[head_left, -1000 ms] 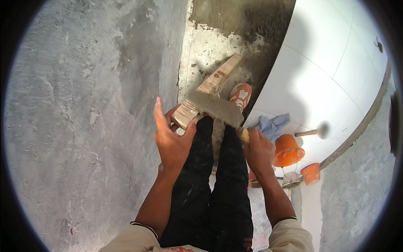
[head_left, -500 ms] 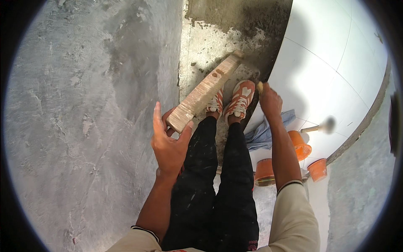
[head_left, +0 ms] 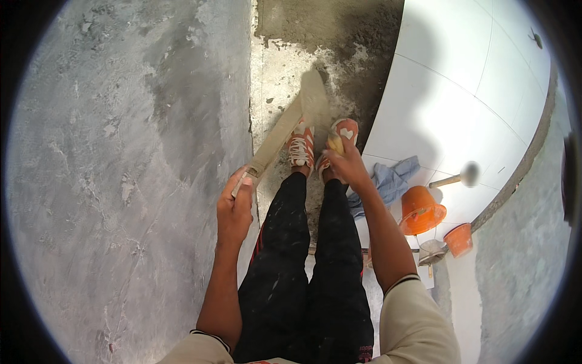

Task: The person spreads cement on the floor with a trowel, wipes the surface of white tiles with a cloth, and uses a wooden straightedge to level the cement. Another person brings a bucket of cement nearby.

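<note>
My left hand point(head_left: 234, 209) is closed round the near end of a long wooden board point(head_left: 273, 144), which slants away up and to the right above my shoes. Its narrow side shows. In my right hand point(head_left: 350, 162) is the yellowish wooden handle of a trowel point(head_left: 314, 100). The trowel's blade is smeared by motion and overlaps the board's far end. Whether the blade touches the wood I cannot tell.
A rough grey plastered wall point(head_left: 133, 212) rises on the left. White tiles point(head_left: 461, 115) at right carry a blue cloth point(head_left: 391, 179), a mallet point(head_left: 451, 179) and an orange bucket point(head_left: 418, 209). A smaller orange bucket point(head_left: 459, 240) stands nearby. Wet mortar point(head_left: 321, 27) covers the far floor.
The board has turned from its broad face to its narrow side. My right hand has come leftward, bringing the trowel across the board's far end. My left hand's fingers have closed more.
</note>
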Tool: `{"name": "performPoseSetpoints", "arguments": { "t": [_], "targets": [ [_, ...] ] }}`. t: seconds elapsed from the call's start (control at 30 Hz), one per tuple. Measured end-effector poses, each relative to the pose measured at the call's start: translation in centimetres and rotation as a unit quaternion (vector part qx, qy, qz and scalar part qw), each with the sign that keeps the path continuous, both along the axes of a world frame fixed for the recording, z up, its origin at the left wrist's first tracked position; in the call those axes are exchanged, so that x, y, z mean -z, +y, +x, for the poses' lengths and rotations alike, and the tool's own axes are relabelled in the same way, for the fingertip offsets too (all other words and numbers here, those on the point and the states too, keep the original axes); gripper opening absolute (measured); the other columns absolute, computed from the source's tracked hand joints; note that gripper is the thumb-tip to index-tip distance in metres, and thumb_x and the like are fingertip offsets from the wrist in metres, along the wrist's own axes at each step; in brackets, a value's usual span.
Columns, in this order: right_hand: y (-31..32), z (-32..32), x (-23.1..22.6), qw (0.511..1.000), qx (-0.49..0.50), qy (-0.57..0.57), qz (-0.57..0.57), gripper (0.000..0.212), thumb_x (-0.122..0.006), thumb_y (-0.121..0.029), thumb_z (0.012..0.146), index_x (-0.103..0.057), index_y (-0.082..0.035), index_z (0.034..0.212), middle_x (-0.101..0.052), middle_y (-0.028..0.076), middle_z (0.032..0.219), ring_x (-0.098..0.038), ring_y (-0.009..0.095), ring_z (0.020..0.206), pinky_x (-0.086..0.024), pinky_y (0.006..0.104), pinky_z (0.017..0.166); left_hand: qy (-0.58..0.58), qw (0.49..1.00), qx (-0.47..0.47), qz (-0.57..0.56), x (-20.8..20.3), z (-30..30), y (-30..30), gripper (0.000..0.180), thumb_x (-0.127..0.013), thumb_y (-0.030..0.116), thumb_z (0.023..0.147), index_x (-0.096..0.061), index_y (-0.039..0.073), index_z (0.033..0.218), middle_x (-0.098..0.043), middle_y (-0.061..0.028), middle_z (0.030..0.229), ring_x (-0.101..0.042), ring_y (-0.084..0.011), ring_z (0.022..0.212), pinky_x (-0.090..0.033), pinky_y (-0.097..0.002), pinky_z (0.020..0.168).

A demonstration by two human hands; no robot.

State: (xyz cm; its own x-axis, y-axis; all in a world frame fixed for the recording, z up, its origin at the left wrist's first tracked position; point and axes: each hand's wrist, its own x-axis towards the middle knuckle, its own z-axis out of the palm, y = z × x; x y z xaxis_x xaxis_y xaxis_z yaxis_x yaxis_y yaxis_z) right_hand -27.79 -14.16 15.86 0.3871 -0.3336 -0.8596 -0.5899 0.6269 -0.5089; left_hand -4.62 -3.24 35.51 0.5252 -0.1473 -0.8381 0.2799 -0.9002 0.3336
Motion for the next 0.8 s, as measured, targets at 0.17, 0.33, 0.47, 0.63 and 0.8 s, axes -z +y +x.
{"name": "performPoseSetpoints", "arguments": {
  "t": [0.17,0.33,0.47,0.63,0.8],
  "targets": [
    [-2.5,4.4,1.3,0.998,-0.063,-0.015,-0.02,0.038,-0.078,-0.029,0.089,-0.065,0.0,0.109,-0.067,0.01,0.083,-0.064,0.022,0.068,-0.049,0.0364,0.061,-0.008,0.999,-0.051,-0.01,0.1,0.7,-2.4,0.045,-0.055,0.035,0.106,-0.068,0.002,0.135,-0.051,0.0041,0.07,-0.041,-0.0047,0.053,-0.032,-0.0242,0.044],
    [0.6,-2.4,2.2,0.977,-0.199,0.075,0.0,0.052,-0.074,-0.036,0.088,-0.063,0.002,0.122,-0.073,0.029,0.106,-0.073,0.043,0.099,-0.056,0.0484,0.086,-0.002,0.99,-0.141,0.027,0.8,1.9,-3.2,0.042,-0.055,0.039,0.104,-0.07,0.003,0.119,-0.047,0.0024,0.064,-0.038,-0.006,0.049,-0.029,-0.025,0.041],
    [4.3,-7.2,-3.3,0.982,-0.096,0.095,-0.134,0.053,-0.072,-0.029,0.092,-0.053,-0.001,0.133,-0.071,0.03,0.104,-0.072,0.046,0.097,-0.055,0.0507,0.084,-0.004,0.986,-0.16,0.039,0.5,2.1,-4.1,0.041,-0.054,0.039,0.104,-0.069,0.004,0.117,-0.047,0.0022,0.062,-0.036,-0.0063,0.046,-0.027,-0.0257,0.04],
    [1.5,-4.6,-7.1,0.964,-0.092,0.042,-0.246,0.051,-0.075,-0.02,0.09,-0.052,-0.005,0.133,-0.071,0.027,0.1,-0.073,0.042,0.086,-0.058,0.0491,0.07,-0.01,0.988,-0.148,0.034,0.4,1.9,-3.6,0.043,-0.055,0.039,0.103,-0.07,0.003,0.121,-0.045,0.0036,0.062,-0.035,-0.0063,0.045,-0.028,-0.0265,0.04],
    [1.4,0.6,-1.2,0.897,-0.289,0.076,-0.325,0.035,-0.065,-0.013,0.095,-0.051,-0.003,0.126,-0.073,0.025,0.088,-0.073,0.045,0.084,-0.058,0.0538,0.077,-0.056,0.996,-0.073,0.017,0.7,1.5,-3.6,0.049,-0.057,0.04,0.103,-0.072,0.001,0.129,-0.05,0.0031,0.063,-0.039,-0.0057,0.047,-0.03,-0.0277,0.041]
  ]
}}
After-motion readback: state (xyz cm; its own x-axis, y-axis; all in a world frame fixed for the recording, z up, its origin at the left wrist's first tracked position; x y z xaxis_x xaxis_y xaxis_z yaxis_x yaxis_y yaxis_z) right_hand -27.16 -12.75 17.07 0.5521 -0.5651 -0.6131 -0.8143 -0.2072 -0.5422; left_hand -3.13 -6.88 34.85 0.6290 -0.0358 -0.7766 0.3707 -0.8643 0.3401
